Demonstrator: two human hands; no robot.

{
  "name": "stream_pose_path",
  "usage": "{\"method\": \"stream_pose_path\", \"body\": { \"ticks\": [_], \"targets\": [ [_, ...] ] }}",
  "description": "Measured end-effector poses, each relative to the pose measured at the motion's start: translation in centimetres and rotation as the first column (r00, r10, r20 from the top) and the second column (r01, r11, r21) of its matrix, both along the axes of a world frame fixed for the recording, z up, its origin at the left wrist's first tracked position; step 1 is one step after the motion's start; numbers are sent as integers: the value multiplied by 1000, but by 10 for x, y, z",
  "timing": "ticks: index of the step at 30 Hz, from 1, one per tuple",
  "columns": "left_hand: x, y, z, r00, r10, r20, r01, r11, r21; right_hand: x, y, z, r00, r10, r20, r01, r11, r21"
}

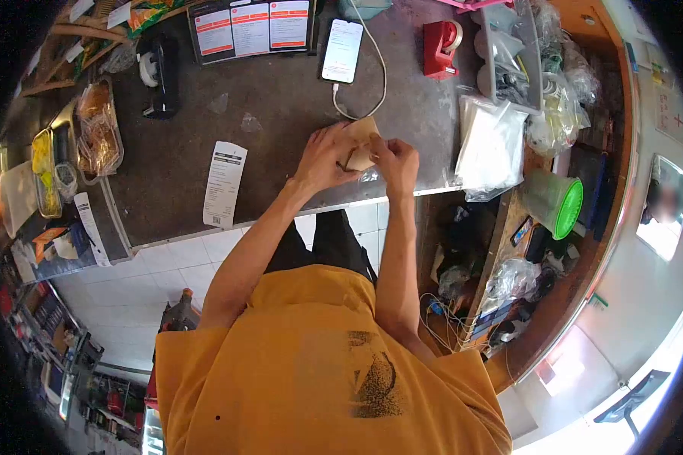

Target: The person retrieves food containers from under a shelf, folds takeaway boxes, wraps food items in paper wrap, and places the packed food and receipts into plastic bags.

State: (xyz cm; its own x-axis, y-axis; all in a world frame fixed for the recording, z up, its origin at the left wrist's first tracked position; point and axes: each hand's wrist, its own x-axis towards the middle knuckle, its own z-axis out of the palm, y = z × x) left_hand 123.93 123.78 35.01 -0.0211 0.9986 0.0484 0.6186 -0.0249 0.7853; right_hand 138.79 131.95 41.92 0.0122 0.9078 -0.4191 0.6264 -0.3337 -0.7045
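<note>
- Surface (pixel 281 91): dark; receipt (pixel 224 186) lies flat, apart from both hands.
- Brown paper (pixel 364 129): over surface, bent, not set down; handling appears unfinished, completed share unclear.
- Left hand (pixel 322 161): gripping paper.
- Right hand (pixel 399 165): fingers closed on paper.

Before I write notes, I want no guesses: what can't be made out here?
Head view throughout:
Underside of brown paper: hidden by left hand and right hand.
Phone text: too small.
Larger receipt, fine print: too small.
Teal object, full shape: cut off by top edge.
</note>
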Motion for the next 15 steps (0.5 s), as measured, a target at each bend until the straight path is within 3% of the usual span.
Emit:
{"method": "stream_pose_path", "body": {
  "ticks": [2, 3, 6, 8, 12, 15],
  "targets": [
    [-1, 0, 2, 999, 7, 43, -7, 1000, 1, 14, -10, 9, 937, -197, -289, 146, 971, -187],
    [-1, 0, 3, 998, 10, 64, -10, 1000, 1, 20, -14, 16, 892, -231, -389, 136, 957, -256],
    [3, -2, 8, 998, 51, 41, -50, 999, -8, 16, -14, 20, 848, -215, -484, 131, 971, -202],
    [6, 0, 1, 999, 39, 30, -39, 999, -6, 1, -3, 19, 864, -64, -500, 64, 998, -19],
    [7, -1, 5, 999, 32, -1, -32, 999, 13, -42, 14, -14, 946, 113, -304, -6, 943, 334],
    [10, -5, 10, 994, 109, -28, -108, 994, 34, -51, 12, -38, 993, 102, -66, -74, 940, 334]
  ]
}}
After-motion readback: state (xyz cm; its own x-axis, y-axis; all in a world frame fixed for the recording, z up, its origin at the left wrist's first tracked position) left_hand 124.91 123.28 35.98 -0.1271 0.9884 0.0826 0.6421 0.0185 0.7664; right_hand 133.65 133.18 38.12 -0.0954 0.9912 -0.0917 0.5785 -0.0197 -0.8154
